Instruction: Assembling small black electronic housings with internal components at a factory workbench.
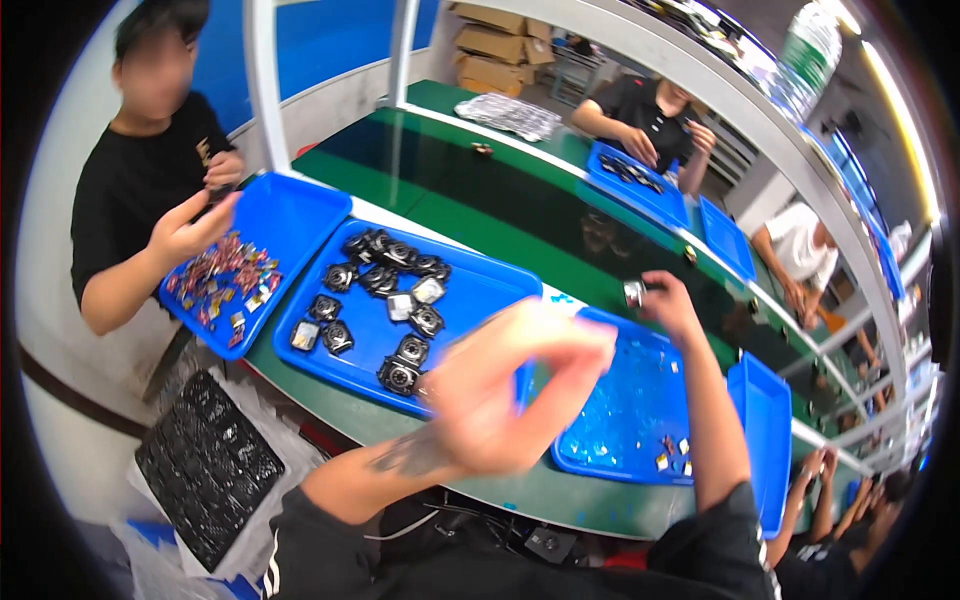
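Observation:
My left hand (505, 390) is raised over the gap between two blue trays, close to the camera and blurred. Its thumb and fingers come together in a pinch, and whatever they hold cannot be made out. At the far edge of the right-hand tray, my right hand (668, 305) grips a small watch case (634, 293) with a silver-white face, held over the dark green belt. Several black watch cases (380, 282) lie in the blue tray (480, 265) to the left, some showing pale square faces. Small loose parts (670, 458) and clear bits lie in the right-hand blue tray (610, 455).
A blue tray of small coloured parts (225, 280) stands at far left, beside a person (150, 190) handling something. Black moulded packing (210, 470) sits low at left. Across the belt (520, 220), a worker (655, 125) leans over a tray. A white frame post (265, 90) rises nearby.

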Motion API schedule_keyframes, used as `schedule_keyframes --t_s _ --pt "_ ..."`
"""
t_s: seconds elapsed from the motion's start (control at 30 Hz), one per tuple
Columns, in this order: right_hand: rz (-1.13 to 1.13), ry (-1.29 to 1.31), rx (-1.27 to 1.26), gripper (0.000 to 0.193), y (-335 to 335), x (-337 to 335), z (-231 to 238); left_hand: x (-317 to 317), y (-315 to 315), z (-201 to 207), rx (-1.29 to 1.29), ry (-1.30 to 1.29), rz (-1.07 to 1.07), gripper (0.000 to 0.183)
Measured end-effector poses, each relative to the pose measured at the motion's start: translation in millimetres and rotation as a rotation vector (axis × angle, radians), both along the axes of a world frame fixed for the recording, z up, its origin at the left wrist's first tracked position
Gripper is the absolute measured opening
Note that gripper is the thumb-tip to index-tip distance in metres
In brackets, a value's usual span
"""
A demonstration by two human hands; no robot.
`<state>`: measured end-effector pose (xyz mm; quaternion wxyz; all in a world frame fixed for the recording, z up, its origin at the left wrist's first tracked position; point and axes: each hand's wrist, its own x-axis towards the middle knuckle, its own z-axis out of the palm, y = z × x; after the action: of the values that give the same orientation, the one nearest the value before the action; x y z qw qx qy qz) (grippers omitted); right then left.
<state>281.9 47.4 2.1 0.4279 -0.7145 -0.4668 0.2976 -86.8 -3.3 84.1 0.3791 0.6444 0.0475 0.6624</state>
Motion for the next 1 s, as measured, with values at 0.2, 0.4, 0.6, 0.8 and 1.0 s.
schedule_keyframes --t_s 0.2,0.4,0.6,0.8,1.0 --pt "-0.225 -0.518 -0.137 0.044 40.4 58.1 -49.4 -69.9 -69.8 79.5 0.349 0.189 0.013 0.008" --pt "-0.418 -0.576 0.086 0.033 30.7 60.8 -42.0 -84.6 -99.5 89.2 0.26 0.336 0.174 0.015" --pt "0.601 -0.533 0.235 0.028 2.8 -172.3 20.8 -92.5 -115.3 91.7 0.315 0.415 0.288 0.015" --pt "0.843 -0.723 0.037 0.034 -13.3 -252.8 -9.5 -79.0 -110.5 102.0 0.498 0.398 0.208 0.017" --pt "0.833 -0.391 0.186 0.034 -15.8 -267.6 -12.2 -45.9 -120.9 104.9 0.625 0.138 0.356 0.023"
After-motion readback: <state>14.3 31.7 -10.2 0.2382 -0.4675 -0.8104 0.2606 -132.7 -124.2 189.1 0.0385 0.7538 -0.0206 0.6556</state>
